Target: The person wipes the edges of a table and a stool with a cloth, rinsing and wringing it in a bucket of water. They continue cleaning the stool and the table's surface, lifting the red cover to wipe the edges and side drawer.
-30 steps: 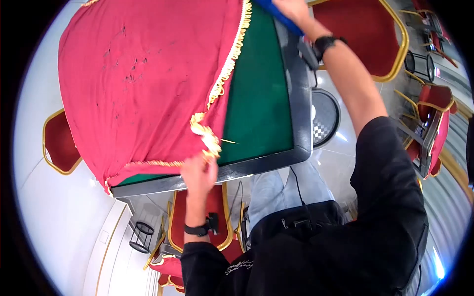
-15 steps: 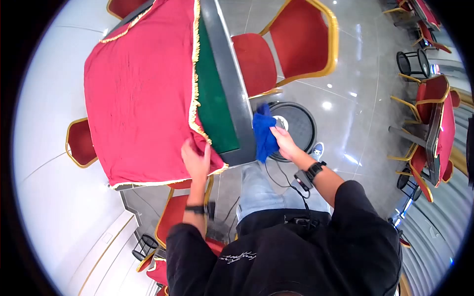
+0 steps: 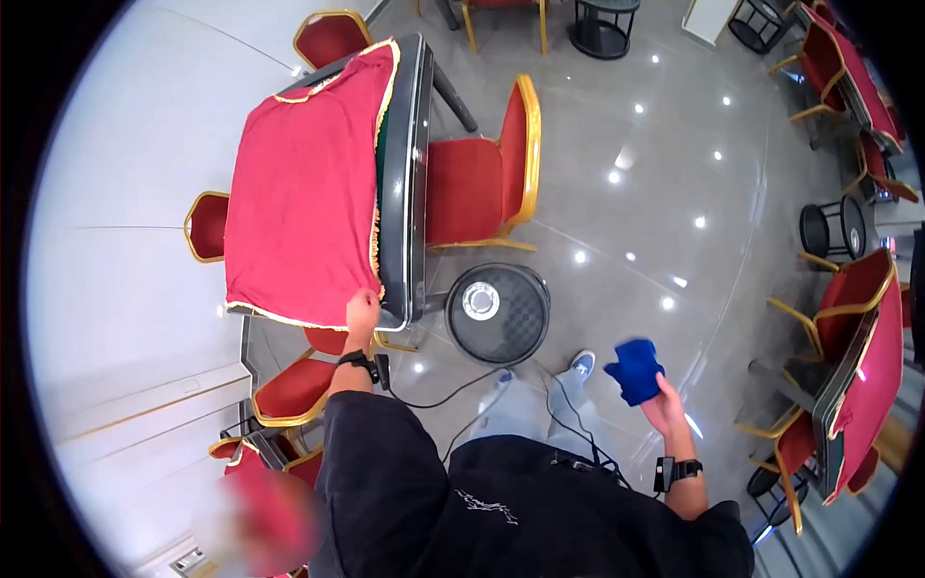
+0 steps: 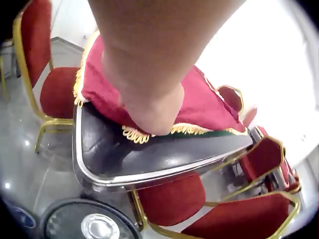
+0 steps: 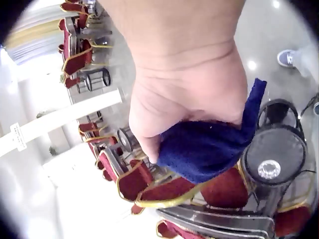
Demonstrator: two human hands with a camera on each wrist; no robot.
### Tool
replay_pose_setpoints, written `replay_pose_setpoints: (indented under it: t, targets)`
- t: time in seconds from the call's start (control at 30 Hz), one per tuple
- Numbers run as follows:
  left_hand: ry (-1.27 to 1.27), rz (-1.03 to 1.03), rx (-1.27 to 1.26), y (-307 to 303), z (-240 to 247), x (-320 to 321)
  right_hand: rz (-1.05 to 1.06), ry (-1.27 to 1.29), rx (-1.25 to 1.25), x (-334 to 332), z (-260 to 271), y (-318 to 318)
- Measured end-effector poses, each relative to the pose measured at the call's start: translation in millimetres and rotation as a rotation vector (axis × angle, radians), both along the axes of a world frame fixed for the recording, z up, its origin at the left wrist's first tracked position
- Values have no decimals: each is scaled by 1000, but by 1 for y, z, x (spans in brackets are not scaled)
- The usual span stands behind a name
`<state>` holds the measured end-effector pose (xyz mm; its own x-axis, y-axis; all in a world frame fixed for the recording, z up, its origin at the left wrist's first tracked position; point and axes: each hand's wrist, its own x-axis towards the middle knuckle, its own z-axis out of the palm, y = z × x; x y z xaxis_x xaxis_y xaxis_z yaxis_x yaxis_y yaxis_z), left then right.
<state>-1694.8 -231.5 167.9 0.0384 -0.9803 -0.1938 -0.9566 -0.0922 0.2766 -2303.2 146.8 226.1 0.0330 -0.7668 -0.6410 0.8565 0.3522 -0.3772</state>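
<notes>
The cloth (image 3: 301,197) stretches forward and left from the nearer left grip (image 3: 362,314), whose hold cannot be told; the right grip (image 3: 667,407) pinches the rag (image 3: 636,372).

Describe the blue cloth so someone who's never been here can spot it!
Find the table whose red cover the left hand touches, then the round black stand near its corner. In the head view, look right of that stand to the right hand, which holds the cloth. It's small, bunched and blue, while the cover is red, fringed with yellow and spread out.
</notes>
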Motion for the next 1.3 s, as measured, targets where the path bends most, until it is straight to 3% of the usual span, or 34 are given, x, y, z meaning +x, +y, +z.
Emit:
replay_pose_setpoints:
  t: [0.07, 0.1, 0.13, 0.17, 0.27, 0.3, 0.33, 0.4, 0.43, 0.53, 0.57, 0.6, 0.63, 0.67, 0.7, 0.77, 0.8, 0.87, 0.93, 1.0, 1.07, 1.1, 1.13, 1.3]
  targets:
    - [-6, -42, 1, 23, 1, -19, -41, 16, 52, -37, 10, 0]
    - [-12, 4, 119, 32, -3, -22, -20, 41, 53, -54, 10, -5]
    - [121, 34, 193, 42, -17, -20, -3, 25, 22, -69, 10, -16]
    - [96, -46, 262, 51, -53, 0, 18, 14, -7, -83, 12, -31]
    - [344, 112, 821, 67, -57, -27, 42, -15, -112, -114, 25, -100]
    - [313, -35, 832, 66, -76, -26, 47, -29, -146, -120, 33, -125]
    - [301, 28, 758, 69, -94, -28, 64, -62, -172, -128, 42, -151]
    - [274, 147, 600, 43, -76, -76, 91, -126, -234, -146, 57, -214]
    - [341, 125, 363, 30, -70, -96, 90, -116, -225, -155, 61, -241]
    - [335, 423, 79, -18, -94, -154, 108, -76, -198, -182, 69, -341]
    - [256, 536, 137, -31, -86, -184, 189, 8, -229, -187, 79, -378]
    - [477, 690, 415, -42, -113, -197, 239, 38, -231, -196, 89, -412]
    - [696, 844, 631, -53, -67, -242, 298, 64, -235, -202, 98, -448]
    - [824, 801, 749, -54, -20, -281, 355, 81, -240, -203, 104, -483]
    - [908, 836, 971, -56, -42, -308, 432, 118, -184, -200, 108, -516]
    - [1177, 842, 1167, -61, -24, -364, 588, 196, -77, -192, 106, -585]
    - [1365, 1002, 1227, -61, -37, -389, 665, 239, -22, -187, 101, -620]
    - [1962, 1430, 982, -63, -28, -425, 956, 457, 112, -160, 68, -677]
    - [2467, 1567, 499, -65, -25, -453, 1227, 416, 208, -127, 12, -725]
    - [2394, 1781, 188, -73, -23, -469, 1496, 301, 167, -83, -13, -755]
    - [2216, 1992, -182, -77, -44, -484, 1502, 140, 144, -45, -25, -767]
    - [2276, 2022, -373, -83, -32, -484, 1472, 38, 135, -37, -21, -773]
    - [2126, 2160, -495, -88, -43, -482, 1507, 57, 40, -30, -18, -779]
    - [2096, 1980, -783, -115, -59, -425, 1706, 22, -45, 43, -19, -828]
